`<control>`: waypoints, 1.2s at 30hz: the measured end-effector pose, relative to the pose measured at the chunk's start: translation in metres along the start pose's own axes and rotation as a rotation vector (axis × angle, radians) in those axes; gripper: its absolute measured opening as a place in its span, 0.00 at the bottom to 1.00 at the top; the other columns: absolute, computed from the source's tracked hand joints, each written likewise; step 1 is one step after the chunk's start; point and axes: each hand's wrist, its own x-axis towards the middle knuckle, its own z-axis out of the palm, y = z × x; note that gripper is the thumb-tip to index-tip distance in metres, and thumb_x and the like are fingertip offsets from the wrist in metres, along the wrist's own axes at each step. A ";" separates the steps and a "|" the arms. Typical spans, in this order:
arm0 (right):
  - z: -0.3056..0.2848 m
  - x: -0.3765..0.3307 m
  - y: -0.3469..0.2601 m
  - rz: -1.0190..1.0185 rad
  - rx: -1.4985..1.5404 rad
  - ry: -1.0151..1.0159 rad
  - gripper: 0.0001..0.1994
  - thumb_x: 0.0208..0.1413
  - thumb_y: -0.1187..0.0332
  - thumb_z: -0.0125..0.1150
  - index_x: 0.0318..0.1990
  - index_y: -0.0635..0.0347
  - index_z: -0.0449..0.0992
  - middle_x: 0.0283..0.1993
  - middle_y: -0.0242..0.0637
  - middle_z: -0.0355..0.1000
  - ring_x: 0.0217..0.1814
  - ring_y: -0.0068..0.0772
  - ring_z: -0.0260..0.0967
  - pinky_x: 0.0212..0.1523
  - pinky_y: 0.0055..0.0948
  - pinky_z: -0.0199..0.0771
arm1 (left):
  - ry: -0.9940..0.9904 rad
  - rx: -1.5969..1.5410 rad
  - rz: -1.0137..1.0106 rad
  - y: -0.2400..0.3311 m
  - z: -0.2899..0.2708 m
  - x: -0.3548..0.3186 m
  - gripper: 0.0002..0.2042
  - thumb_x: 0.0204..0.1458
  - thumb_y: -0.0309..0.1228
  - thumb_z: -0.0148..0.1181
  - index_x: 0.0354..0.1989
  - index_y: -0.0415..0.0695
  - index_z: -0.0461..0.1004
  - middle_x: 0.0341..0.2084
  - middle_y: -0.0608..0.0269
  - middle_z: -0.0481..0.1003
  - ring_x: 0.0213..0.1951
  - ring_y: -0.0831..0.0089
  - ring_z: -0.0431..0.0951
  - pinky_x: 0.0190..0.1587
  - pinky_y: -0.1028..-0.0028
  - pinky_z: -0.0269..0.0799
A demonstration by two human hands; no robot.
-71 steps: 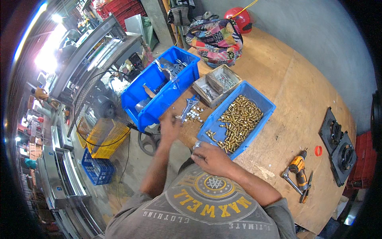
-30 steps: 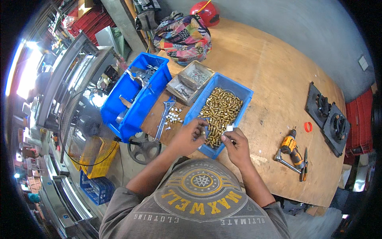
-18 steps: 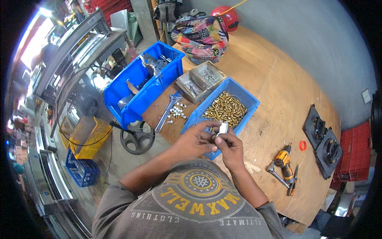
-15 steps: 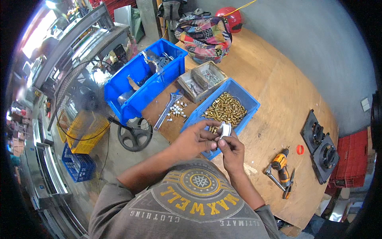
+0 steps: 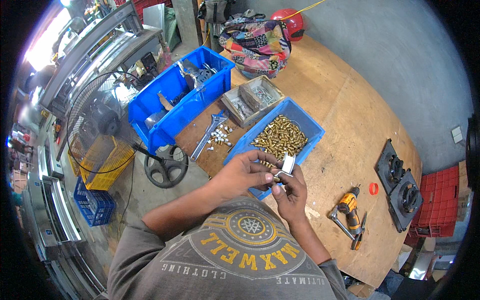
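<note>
White spool (image 5: 288, 164) in hands (image 5: 292, 192), near bin (image 5: 314, 134) edge; open tabletop (image 5: 352, 130) rightward.

A wooden table (image 5: 350, 120) bears a blue bin (image 5: 306, 115), wrench (image 5: 207, 135), drill (image 5: 349, 205), patchwork bag (image 5: 256, 47).

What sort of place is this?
Likely a small workshop or assembly area. A wooden worktable carries a blue bin full of brass-coloured fittings, plus an adjustable wrench and an orange-and-black power drill.
</note>
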 end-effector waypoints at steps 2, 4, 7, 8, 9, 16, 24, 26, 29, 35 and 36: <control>-0.003 0.000 0.004 -0.063 -0.032 -0.016 0.19 0.54 0.56 0.65 0.48 0.60 0.78 0.50 0.52 0.69 0.54 0.50 0.68 0.53 0.43 0.69 | -0.019 0.016 0.007 0.001 0.000 -0.001 0.22 0.53 0.27 0.65 0.54 0.36 0.65 0.40 0.54 0.79 0.42 0.70 0.79 0.44 0.71 0.76; -0.005 0.000 0.006 -0.111 -0.070 -0.038 0.22 0.53 0.53 0.65 0.49 0.59 0.78 0.50 0.54 0.69 0.54 0.52 0.68 0.52 0.44 0.69 | -0.039 0.066 0.032 0.003 -0.001 -0.001 0.22 0.53 0.28 0.66 0.53 0.36 0.66 0.38 0.54 0.79 0.41 0.71 0.79 0.43 0.71 0.76; -0.007 0.000 0.007 -0.140 -0.134 -0.071 0.25 0.52 0.48 0.64 0.50 0.57 0.79 0.50 0.55 0.68 0.53 0.54 0.68 0.51 0.45 0.70 | 0.014 0.182 -0.041 0.003 -0.003 0.001 0.21 0.52 0.30 0.68 0.50 0.36 0.68 0.37 0.55 0.79 0.39 0.71 0.79 0.42 0.72 0.76; -0.007 -0.001 0.006 -0.133 -0.154 -0.074 0.26 0.52 0.47 0.64 0.51 0.57 0.79 0.50 0.55 0.67 0.53 0.54 0.68 0.50 0.45 0.70 | 0.012 0.167 -0.048 0.004 -0.004 0.002 0.20 0.51 0.30 0.68 0.49 0.36 0.69 0.36 0.55 0.79 0.39 0.72 0.79 0.42 0.73 0.76; -0.007 -0.001 0.006 -0.135 -0.167 -0.075 0.26 0.52 0.46 0.63 0.51 0.56 0.79 0.50 0.55 0.67 0.53 0.54 0.68 0.50 0.45 0.70 | 0.008 0.153 -0.053 0.003 -0.005 0.003 0.20 0.51 0.30 0.69 0.48 0.36 0.69 0.36 0.56 0.79 0.39 0.72 0.79 0.42 0.73 0.76; -0.007 0.000 0.002 -0.048 -0.068 -0.052 0.31 0.53 0.40 0.59 0.50 0.59 0.79 0.50 0.54 0.66 0.54 0.52 0.68 0.52 0.44 0.70 | -0.004 0.182 0.016 0.000 -0.004 0.005 0.17 0.50 0.23 0.68 0.46 0.36 0.71 0.38 0.57 0.78 0.42 0.73 0.79 0.46 0.73 0.76; -0.010 0.001 0.000 -0.027 0.006 -0.063 0.33 0.54 0.37 0.57 0.50 0.60 0.79 0.52 0.54 0.66 0.56 0.50 0.67 0.54 0.43 0.69 | -0.036 0.288 0.059 0.005 0.000 -0.001 0.18 0.50 0.18 0.65 0.49 0.37 0.69 0.44 0.56 0.77 0.47 0.73 0.77 0.50 0.72 0.74; -0.011 0.001 0.000 -0.013 0.013 -0.073 0.34 0.54 0.36 0.56 0.50 0.60 0.79 0.52 0.54 0.65 0.56 0.50 0.67 0.54 0.43 0.69 | -0.034 0.296 0.069 0.006 0.002 -0.003 0.18 0.50 0.18 0.64 0.49 0.37 0.69 0.43 0.57 0.76 0.47 0.73 0.77 0.50 0.73 0.74; -0.012 0.001 -0.001 -0.034 0.032 -0.087 0.30 0.53 0.41 0.60 0.50 0.60 0.79 0.52 0.53 0.65 0.57 0.50 0.67 0.54 0.43 0.69 | -0.053 0.262 0.109 0.007 0.004 -0.006 0.17 0.50 0.18 0.64 0.48 0.37 0.69 0.42 0.59 0.75 0.46 0.75 0.76 0.48 0.75 0.74; -0.015 0.001 -0.005 -0.104 -0.165 -0.093 0.22 0.44 0.66 0.71 0.50 0.53 0.80 0.51 0.53 0.67 0.53 0.50 0.69 0.51 0.41 0.71 | -0.099 0.191 0.079 0.009 0.004 -0.008 0.18 0.49 0.17 0.64 0.49 0.38 0.68 0.43 0.59 0.75 0.45 0.74 0.76 0.48 0.74 0.75; -0.015 0.001 -0.006 -0.109 -0.194 -0.089 0.23 0.42 0.70 0.71 0.51 0.52 0.80 0.50 0.53 0.67 0.52 0.50 0.70 0.50 0.40 0.71 | -0.095 0.185 0.076 0.008 0.004 -0.008 0.18 0.49 0.17 0.65 0.48 0.38 0.68 0.43 0.59 0.75 0.45 0.75 0.77 0.47 0.74 0.76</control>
